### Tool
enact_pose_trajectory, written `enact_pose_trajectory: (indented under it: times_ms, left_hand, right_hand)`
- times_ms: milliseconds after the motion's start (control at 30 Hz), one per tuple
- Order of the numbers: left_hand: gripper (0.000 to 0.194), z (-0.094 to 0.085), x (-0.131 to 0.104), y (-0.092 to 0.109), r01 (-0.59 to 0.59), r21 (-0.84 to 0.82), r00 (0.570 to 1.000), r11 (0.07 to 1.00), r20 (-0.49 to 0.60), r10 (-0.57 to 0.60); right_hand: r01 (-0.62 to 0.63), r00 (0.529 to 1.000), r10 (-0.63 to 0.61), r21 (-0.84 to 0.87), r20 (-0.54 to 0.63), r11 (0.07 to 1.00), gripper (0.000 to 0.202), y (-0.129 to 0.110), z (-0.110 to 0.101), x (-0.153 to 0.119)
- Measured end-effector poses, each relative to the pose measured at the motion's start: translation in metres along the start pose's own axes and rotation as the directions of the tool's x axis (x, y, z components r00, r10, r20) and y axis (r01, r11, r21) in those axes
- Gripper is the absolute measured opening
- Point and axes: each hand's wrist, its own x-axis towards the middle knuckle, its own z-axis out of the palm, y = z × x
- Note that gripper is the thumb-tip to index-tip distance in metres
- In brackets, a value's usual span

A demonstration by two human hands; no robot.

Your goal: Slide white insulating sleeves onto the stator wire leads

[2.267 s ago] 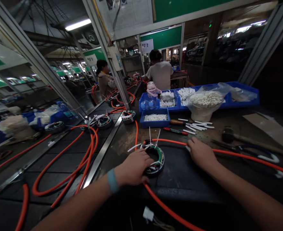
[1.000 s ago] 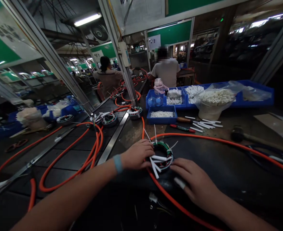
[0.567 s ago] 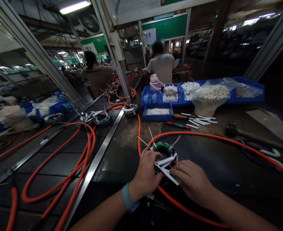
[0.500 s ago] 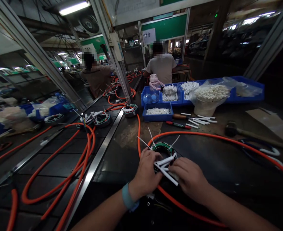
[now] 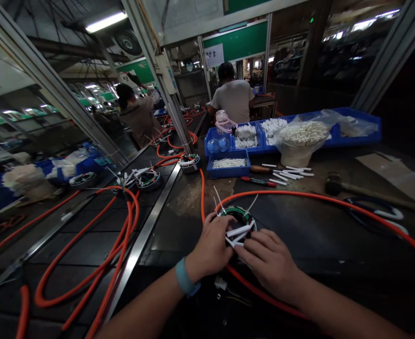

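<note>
A ring-shaped motor stator (image 5: 233, 211) with a green inner edge stands on the dark bench in front of me, thin white cable ties sticking up from its rim. My left hand (image 5: 212, 245) is wrapped round its left side. Several white sleeves (image 5: 238, 230) cross over the near part of the ring, between my hands. My right hand (image 5: 272, 266) has its fingers closed on the lower end of one sleeve, and they hide that end. An orange cable (image 5: 299, 193) loops round behind the stator and past my right hand.
Behind lie a small blue tray (image 5: 229, 172) of white pieces, a red marker (image 5: 258, 181), loose white tubes (image 5: 292, 173) and blue bins (image 5: 355, 141). A hammer (image 5: 332, 184) rests at right. Wired stators (image 5: 148, 179) and cable coils occupy the left. Two people work farther back.
My right hand has moved left and inward, and its fingers now cover the lower end of the long white sleeve that stuck out before. My left hand keeps its hold. The view has shifted slightly.
</note>
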Motion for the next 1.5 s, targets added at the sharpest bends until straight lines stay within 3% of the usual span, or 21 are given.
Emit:
enact_pose_trajectory:
  times_ms: [67,167,233,300,433,533,700,833,967,1067,1167,1233,1333,1433,1500]
  left_hand:
    - [0.054,-0.003,0.002,0.0,0.013,0.005,1.0,1.0,0.026,-0.013]
    - [0.052,-0.011,0.006,0.001,0.021,-0.009,0.995,1.0,0.101,-0.02]
    - [0.048,-0.016,0.009,0.002,0.005,-0.034,0.987,0.999,0.16,0.0]
    - [0.036,-0.017,0.013,0.004,0.017,-0.034,0.985,0.999,0.173,-0.011]
    - [0.021,-0.012,0.019,0.008,0.091,0.026,0.99,0.996,0.11,-0.093]
    - [0.024,-0.012,0.018,0.007,0.076,0.017,0.99,0.997,0.116,-0.077]
    - [0.05,-0.01,0.005,-0.002,-0.103,0.069,0.99,0.992,0.101,0.096]
    - [0.043,0.003,-0.002,-0.006,-0.072,0.148,0.997,0.986,0.046,0.066]
    - [0.033,0.012,0.0,-0.001,-0.053,0.164,0.998,0.985,0.051,0.046]
    - [0.029,0.006,0.001,0.001,-0.04,0.14,0.998,0.989,0.063,0.031]
    - [0.046,-0.019,-0.002,-0.005,-0.144,-0.034,0.98,0.989,0.135,0.147]
    - [0.059,-0.042,-0.005,-0.018,-0.246,-0.115,0.943,0.962,0.202,0.265]
    - [0.059,-0.065,-0.006,-0.046,-0.394,0.02,0.869,0.919,0.333,0.365]
    - [0.065,-0.062,0.0,-0.069,-0.517,0.155,0.811,0.842,0.402,0.425]
    - [0.06,-0.048,0.005,-0.076,-0.56,0.165,0.799,0.812,0.368,0.476]
  right_hand:
    - [-0.167,0.985,0.163,0.083,0.058,0.982,0.025,0.01,0.0,0.011]
    - [-0.496,0.865,0.448,0.246,0.226,0.833,0.021,0.031,0.0,0.022]
    - [-0.59,0.804,0.509,0.318,0.307,0.742,0.021,0.041,0.001,0.024]
    - [-0.59,0.806,0.501,0.356,0.315,0.725,0.022,0.045,0.002,0.023]
    - [-0.467,0.881,0.389,0.367,0.269,0.804,0.027,0.047,0.004,0.014]
    - [-0.346,0.93,0.284,0.286,0.234,0.894,0.027,0.045,0.003,0.008]
    - [-0.145,0.975,0.122,0.109,0.187,0.983,0.029,0.039,-0.003,0.001]
    - [0.034,0.975,-0.04,0.033,0.217,0.999,0.026,0.038,0.002,0.006]
    - [0.163,0.934,-0.169,0.045,0.314,0.986,0.025,0.042,0.009,0.023]
    - [0.094,0.903,-0.143,0.136,0.406,0.986,0.023,0.046,0.001,0.034]
    - [-0.121,0.88,-0.026,0.279,0.474,0.953,0.024,0.051,-0.017,0.035]
    - [-0.251,0.881,0.103,0.271,0.462,0.929,0.025,0.052,-0.026,0.03]
    - [-0.367,0.88,0.252,0.24,0.402,0.899,0.022,0.05,-0.029,0.019]
    - [-0.42,0.887,0.302,0.341,0.349,0.841,0.023,0.041,-0.024,0.01]
    - [-0.457,0.881,0.343,0.4,0.327,0.794,0.024,0.034,-0.02,0.005]
